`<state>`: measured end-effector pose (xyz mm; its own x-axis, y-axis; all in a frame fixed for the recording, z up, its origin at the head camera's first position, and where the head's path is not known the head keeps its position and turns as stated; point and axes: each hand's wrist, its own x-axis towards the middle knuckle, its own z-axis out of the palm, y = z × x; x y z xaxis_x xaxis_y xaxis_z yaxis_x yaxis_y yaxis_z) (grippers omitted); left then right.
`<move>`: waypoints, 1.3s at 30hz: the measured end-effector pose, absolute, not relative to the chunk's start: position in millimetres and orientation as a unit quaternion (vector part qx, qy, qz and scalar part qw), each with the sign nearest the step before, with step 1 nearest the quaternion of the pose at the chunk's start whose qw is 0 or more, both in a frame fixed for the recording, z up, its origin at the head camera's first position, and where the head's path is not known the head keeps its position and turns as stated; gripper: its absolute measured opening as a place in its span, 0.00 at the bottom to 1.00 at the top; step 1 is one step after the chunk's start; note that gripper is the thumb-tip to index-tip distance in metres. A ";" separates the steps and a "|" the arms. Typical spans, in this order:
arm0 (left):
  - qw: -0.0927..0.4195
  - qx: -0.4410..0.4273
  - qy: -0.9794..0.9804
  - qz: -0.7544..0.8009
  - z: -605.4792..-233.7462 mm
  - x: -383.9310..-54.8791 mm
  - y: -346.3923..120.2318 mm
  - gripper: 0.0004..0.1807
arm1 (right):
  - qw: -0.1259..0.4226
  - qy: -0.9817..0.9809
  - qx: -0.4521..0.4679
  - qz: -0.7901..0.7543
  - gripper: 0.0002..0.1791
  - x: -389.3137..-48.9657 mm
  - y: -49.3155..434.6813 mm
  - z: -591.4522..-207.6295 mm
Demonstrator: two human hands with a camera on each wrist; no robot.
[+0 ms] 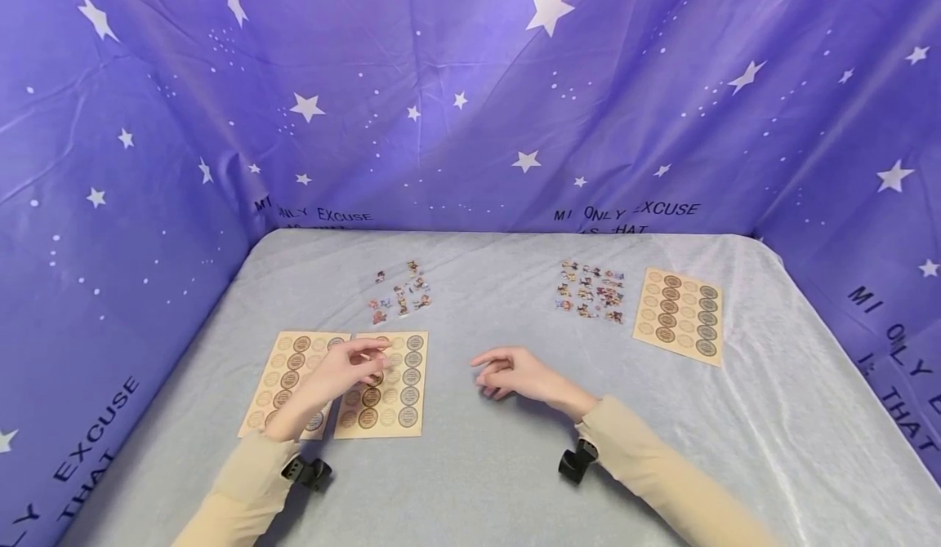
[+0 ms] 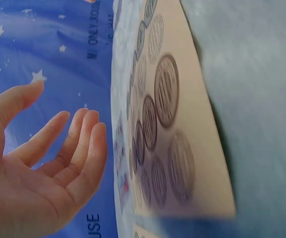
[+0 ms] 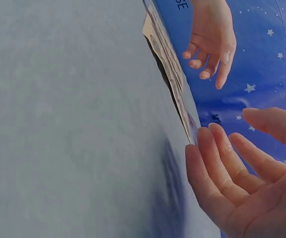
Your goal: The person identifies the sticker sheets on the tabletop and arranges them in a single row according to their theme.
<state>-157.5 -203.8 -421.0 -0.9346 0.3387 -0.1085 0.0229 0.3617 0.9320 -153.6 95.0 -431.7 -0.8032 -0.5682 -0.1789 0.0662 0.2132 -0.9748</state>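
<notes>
My left hand (image 1: pixel 340 377) is held over two tan sheets lying side by side, its fingers loosely bent with nothing between them. The left tan sheet (image 1: pixel 274 380) and the tan sheet beside it (image 1: pixel 390 397) both bear rows of round stickers, some dark, some pale. In the left wrist view, my left hand (image 2: pixel 58 171) shows spread, relaxed fingers above the sheet (image 2: pixel 202 163). To the right of these sheets, my right hand (image 1: pixel 524 374) hovers over the grey cloth. Its loosely curved fingers hold nothing, as the right wrist view of the right hand (image 3: pixel 242 183) also shows.
Behind the left hand lies a clear sheet of small colourful figure stickers (image 1: pixel 402 292). Another figure sticker sheet (image 1: pixel 590 292) lies at the back right, beside a third tan sheet (image 1: pixel 678 316). A purple star-patterned curtain (image 1: pixel 441 82) stands around the table's back and sides.
</notes>
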 end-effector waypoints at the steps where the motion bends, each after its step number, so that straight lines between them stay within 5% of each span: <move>1: 0.143 0.118 0.814 0.551 -420.9 -158.3 -200.8 0.22 | 0.260 0.736 -0.176 -0.600 0.21 -153.5 97.6 -430.5; 16: 0.102 0.176 0.854 0.479 -413.8 -167.7 -157.6 0.18 | 0.204 0.767 -0.204 -0.574 0.20 -152.5 144.1 -419.5; 39: 0.136 0.248 0.847 0.450 -404.2 -180.5 -86.7 0.19 | 0.130 0.807 -0.135 -0.561 0.22 -136.8 225.6 -413.6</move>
